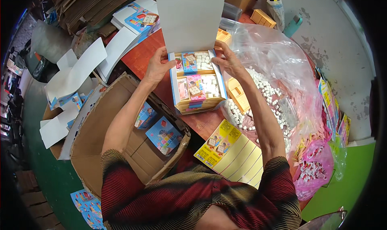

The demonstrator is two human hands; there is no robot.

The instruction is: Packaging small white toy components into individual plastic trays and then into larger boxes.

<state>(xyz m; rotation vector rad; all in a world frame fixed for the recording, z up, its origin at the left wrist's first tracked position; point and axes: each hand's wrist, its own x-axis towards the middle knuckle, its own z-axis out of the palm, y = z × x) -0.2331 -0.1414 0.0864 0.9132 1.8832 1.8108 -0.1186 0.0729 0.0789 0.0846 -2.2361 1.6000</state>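
Note:
A carton box [174,90] stands on the red table in front of me, its tall white lid flap [189,20] raised. Stacked inside are small wooden-coloured trays holding white cubes [210,84], wrapped by a blue printed sleeve [189,63] and a pink one [196,87]. My left hand [158,67] grips the box's upper left edge, thumb on the inner side. At the upper right edge, my right hand [229,61] grips likewise, with its thumb over the rim. The fingertips outside the walls are partly hidden.
An open brown carton [100,129] with flat blue printed boxes [164,136] lies at my left. Loose white cubes [270,90] spread on clear plastic [278,48] to the right, beside a light tray [238,95]. Yellow label sheets [238,157] and a pink bag [314,165] lie nearer me.

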